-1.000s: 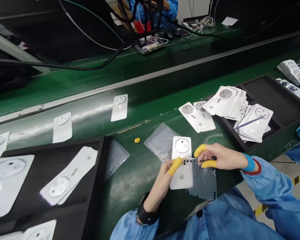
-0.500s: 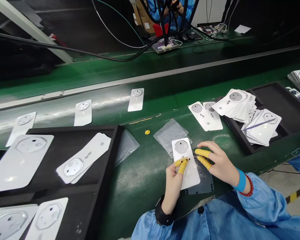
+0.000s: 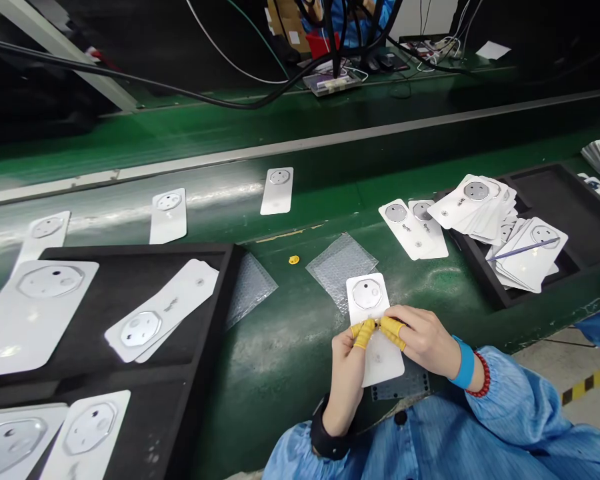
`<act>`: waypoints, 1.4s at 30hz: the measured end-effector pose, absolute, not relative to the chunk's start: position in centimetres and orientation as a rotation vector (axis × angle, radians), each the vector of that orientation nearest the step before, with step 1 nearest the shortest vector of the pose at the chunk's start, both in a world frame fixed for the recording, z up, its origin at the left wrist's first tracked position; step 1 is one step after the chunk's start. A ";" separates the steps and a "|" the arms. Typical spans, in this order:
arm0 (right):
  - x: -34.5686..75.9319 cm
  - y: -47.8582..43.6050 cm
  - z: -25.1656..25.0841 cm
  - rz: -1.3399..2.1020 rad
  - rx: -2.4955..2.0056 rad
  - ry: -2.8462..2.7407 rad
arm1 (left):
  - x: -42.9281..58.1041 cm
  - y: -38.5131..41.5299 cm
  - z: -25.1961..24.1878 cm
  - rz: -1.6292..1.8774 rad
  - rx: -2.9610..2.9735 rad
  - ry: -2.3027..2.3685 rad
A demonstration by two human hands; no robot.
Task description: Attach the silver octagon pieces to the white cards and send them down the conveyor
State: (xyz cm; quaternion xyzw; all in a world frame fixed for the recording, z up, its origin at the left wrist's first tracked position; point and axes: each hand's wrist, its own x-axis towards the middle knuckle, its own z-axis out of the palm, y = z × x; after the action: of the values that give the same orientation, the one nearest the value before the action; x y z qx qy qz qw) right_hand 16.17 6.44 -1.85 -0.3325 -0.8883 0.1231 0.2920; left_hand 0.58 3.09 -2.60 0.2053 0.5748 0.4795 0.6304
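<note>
The left hand (image 3: 345, 380) and right hand (image 3: 425, 340) grasp a white card (image 3: 367, 295) at mid-length, yellow-capped fingers (image 3: 364, 333) clenched on its face, tips almost meeting; the card rests over a dark perforated sheet (image 3: 400, 387) on the green surface (image 3: 280, 373).

The left hand (image 3: 345, 380) and right hand (image 3: 424, 343), fingers capped in yellow, pinch a white card (image 3: 383, 363) from both sides. A bubble wrap sheet (image 3: 341, 265) lies just beyond the card.

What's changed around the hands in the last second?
The right hand has moved left, its yellow-capped fingertips now meeting the left hand on the white card. Less of the dotted sheet shows below the card. The stacked cards and bubble wrap stayed put.
</note>
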 end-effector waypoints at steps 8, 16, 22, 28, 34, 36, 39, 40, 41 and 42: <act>16.2 6.9 -4.1 0.367 -0.859 -2.445 | 0.6 3.7 -3.3 1.043 0.529 1.359; 19.0 8.3 -4.3 0.627 -0.987 -2.292 | -5.3 3.3 -2.7 1.142 0.693 1.624; 17.9 8.1 1.1 0.820 -1.109 -1.836 | -2.5 -0.9 0.3 1.185 0.873 1.603; 14.9 5.9 4.1 0.764 -1.050 -1.710 | 0.2 -2.0 1.7 1.201 1.115 1.577; 15.4 5.0 4.0 0.740 -1.020 -1.697 | 0.8 -2.8 0.6 1.249 1.272 1.718; 15.3 5.0 4.1 0.756 -1.035 -1.696 | 1.2 -2.7 0.8 1.254 1.338 1.683; 15.3 5.1 4.0 0.823 -1.027 -1.657 | 1.2 -2.1 1.3 1.254 1.448 1.562; 15.3 5.1 3.9 0.859 -1.018 -1.628 | 1.1 -1.9 1.5 1.247 1.489 1.526; 15.3 5.2 3.8 0.899 -1.010 -1.594 | 0.9 -1.8 1.6 1.235 1.533 1.495; 15.2 5.2 3.8 0.935 -1.000 -1.560 | 0.7 -1.7 1.7 1.223 1.570 1.474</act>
State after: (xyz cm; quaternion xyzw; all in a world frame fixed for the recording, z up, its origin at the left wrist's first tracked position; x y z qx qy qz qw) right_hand 15.24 5.20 3.78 -0.4151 -0.6475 0.3880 0.5079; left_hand 0.73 -1.72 1.65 0.5992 0.5624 0.4669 0.3265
